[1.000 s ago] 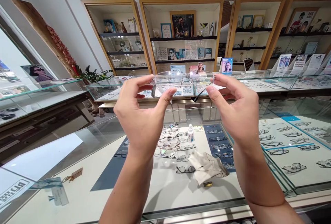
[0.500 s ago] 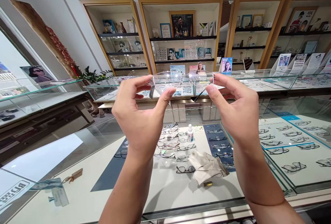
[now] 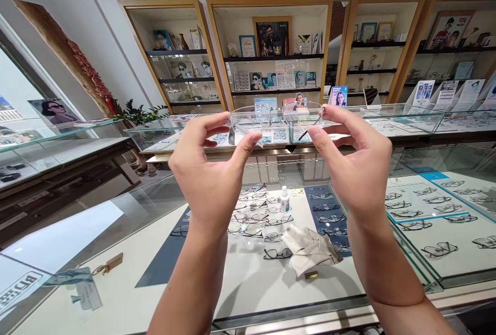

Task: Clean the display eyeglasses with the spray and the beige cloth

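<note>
Both hands hold up a pair of thin-rimmed glasses (image 3: pixel 303 112) above the glass counter, lenses facing away from me. My left hand (image 3: pixel 209 170) is closed on the left end of the frame, index fingertip at the hinge and thumb below. The right end is gripped by my right hand (image 3: pixel 354 162), index fingertip at the hinge, thumb near the dark temple tip. Below them on the counter lie a crumpled beige cleaning cloth (image 3: pixel 310 250) and a small white bottle (image 3: pixel 284 199), which stands upright.
Several eyeglass frames (image 3: pixel 253 229) show in the display counter beneath my hands, and more rows (image 3: pixel 439 250) sit to the right. A tag with a cord (image 3: pixel 87 293) lies at the left. Across the room stand another glass counter (image 3: pixel 406 118) and wooden shelves (image 3: pixel 271 56).
The glasses have tilted slightly, and the bright reflections on the lenses have gone. My right hand has shifted a little to the right; both hands keep their hold.
</note>
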A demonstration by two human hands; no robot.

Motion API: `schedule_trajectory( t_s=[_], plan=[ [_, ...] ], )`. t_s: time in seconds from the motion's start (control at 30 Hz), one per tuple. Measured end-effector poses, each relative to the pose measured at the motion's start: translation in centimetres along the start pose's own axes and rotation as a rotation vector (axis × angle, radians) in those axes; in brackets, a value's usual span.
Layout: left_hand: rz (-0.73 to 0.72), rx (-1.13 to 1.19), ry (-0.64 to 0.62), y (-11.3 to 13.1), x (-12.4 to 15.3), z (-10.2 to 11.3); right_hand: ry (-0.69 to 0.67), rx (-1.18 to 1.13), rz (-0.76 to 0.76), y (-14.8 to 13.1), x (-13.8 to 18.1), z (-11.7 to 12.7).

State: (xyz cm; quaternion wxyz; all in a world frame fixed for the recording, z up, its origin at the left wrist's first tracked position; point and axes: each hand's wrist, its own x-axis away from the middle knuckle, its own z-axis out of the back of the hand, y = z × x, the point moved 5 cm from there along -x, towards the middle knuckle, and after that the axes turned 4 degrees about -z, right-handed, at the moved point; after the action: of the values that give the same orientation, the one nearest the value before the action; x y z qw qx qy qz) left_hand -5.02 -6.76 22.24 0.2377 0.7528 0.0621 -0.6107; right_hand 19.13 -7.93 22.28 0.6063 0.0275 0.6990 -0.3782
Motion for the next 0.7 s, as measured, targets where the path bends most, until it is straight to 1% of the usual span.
schedule_trajectory(
  t_s=[0.1, 0.27, 0.43, 0.53, 0.63, 0.7],
  plan=[
    [0.001, -0.047, 0.001, 0.0, -0.1, -0.1, 0.021, -0.003, 0.027, -0.2, 0.0, 0.1],
    [-0.003, -0.040, -0.006, 0.0, -0.2, -0.2, 0.051, -0.001, 0.051, -0.5, 0.1, 0.3],
    [-0.025, -0.088, -0.006, 0.0, -0.2, -0.2, 0.070, 0.024, 0.074, -1.0, 0.1, 0.4],
    [-0.047, -0.096, 0.014, 0.0, -0.1, -0.1, 0.045, 0.027, 0.053, -0.7, 0.0, 0.3],
    [-0.088, -0.084, 0.045, 0.0, 0.0, 0.0, -0.012, 0.039, 0.019, -0.1, -0.2, 0.2],
    [-0.100, -0.084, 0.038, 0.0, 0.0, -0.1, -0.046, 0.048, -0.001, 0.3, -0.3, 0.1]
  ],
)
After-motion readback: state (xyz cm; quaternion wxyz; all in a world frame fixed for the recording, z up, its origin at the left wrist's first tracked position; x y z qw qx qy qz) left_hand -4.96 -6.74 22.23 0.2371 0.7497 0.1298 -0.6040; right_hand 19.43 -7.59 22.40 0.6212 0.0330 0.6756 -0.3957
